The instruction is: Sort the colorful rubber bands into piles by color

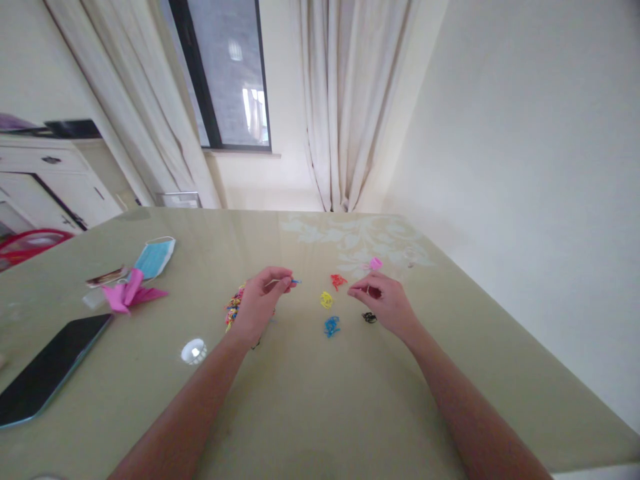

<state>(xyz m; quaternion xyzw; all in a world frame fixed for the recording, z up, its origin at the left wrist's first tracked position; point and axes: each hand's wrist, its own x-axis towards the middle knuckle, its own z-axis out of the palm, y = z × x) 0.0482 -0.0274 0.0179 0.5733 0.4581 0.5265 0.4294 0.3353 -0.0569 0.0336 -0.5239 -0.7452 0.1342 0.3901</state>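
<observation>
My left hand (263,298) pinches a small blue rubber band (296,281) between thumb and fingertips. Under and beside it lies a mixed heap of multicoloured rubber bands (233,308), partly hidden by the hand. My right hand (383,301) has its fingertips pressed together; whatever they may hold is too small to make out. Between the hands are separate little piles: red bands (338,281), yellow bands (327,300) and blue bands (331,327). Black bands (369,318) lie just below my right hand, and pink bands (375,264) beyond it.
On the left of the glossy table (310,413) are a dark phone or tablet (53,367), a pink folded-paper figure (131,293), a blue face mask (155,258) and a shiny round object (193,351). A wall (540,187) runs along the right side.
</observation>
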